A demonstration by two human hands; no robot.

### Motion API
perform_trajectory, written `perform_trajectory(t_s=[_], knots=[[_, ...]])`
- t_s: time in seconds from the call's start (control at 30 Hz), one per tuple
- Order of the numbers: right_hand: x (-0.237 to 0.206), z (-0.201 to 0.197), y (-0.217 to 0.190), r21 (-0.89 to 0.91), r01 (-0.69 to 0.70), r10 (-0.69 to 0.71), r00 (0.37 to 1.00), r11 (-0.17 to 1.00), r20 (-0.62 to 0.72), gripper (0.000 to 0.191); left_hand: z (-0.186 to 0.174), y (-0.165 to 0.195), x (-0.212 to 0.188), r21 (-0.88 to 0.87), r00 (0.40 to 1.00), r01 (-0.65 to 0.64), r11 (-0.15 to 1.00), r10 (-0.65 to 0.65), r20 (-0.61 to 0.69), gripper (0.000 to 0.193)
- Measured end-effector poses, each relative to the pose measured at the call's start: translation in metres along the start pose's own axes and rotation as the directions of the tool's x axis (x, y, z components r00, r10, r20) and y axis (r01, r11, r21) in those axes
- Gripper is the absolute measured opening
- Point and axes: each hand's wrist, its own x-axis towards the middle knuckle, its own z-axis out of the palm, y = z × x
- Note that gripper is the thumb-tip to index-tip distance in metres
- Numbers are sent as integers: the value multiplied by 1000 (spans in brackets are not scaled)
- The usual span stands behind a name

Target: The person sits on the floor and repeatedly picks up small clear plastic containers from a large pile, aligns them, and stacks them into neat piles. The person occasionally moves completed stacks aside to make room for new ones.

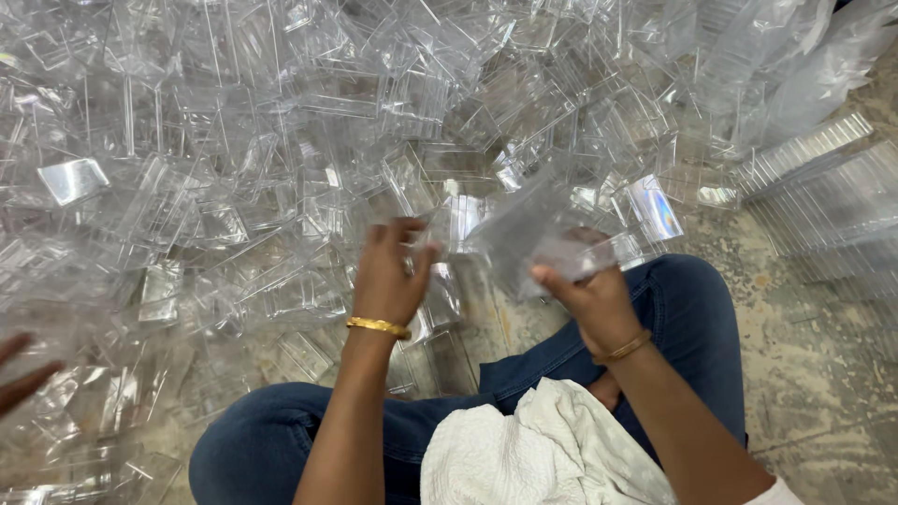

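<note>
Sitting on a mottled concrete floor with legs in blue jeans crossed, a person works at the edge of a huge heap of clear plastic boxes — every one that can be made out looks empty. At the far left edge, well apart from the person's own hands, the fingertips of another person's hand reach in over the heap. The left hand is lifted with its back to the camera, fingers curled around the edge of a clear plastic piece just beyond them; how firmly it grips cannot be told, since the plastic is see-through and blurred. A gold bangle sits on that wrist. Right of it, the right hand is closed on a clear plastic box, thumb on the near side and the box held up just above the knuckles, nothing visible inside. A second gold bangle circles this wrist. Below both hands a white cloth lies in the lap. Farther right of the right hand, ribbed stacks of nested clear trays lie on the floor.
</note>
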Motion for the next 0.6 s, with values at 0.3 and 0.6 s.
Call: perform_trajectory(t_s=[0.3, 0.6], knots=[[-5, -15, -12, 105, -40, 47, 997, 994, -65, 47, 9, -33, 28, 628, 959, 284, 724, -204, -199, 49], [-15, 23, -14, 409, -123, 89, 991, 904, 101, 42, 33, -52, 19, 162, 975, 84, 983, -48, -218, 60]])
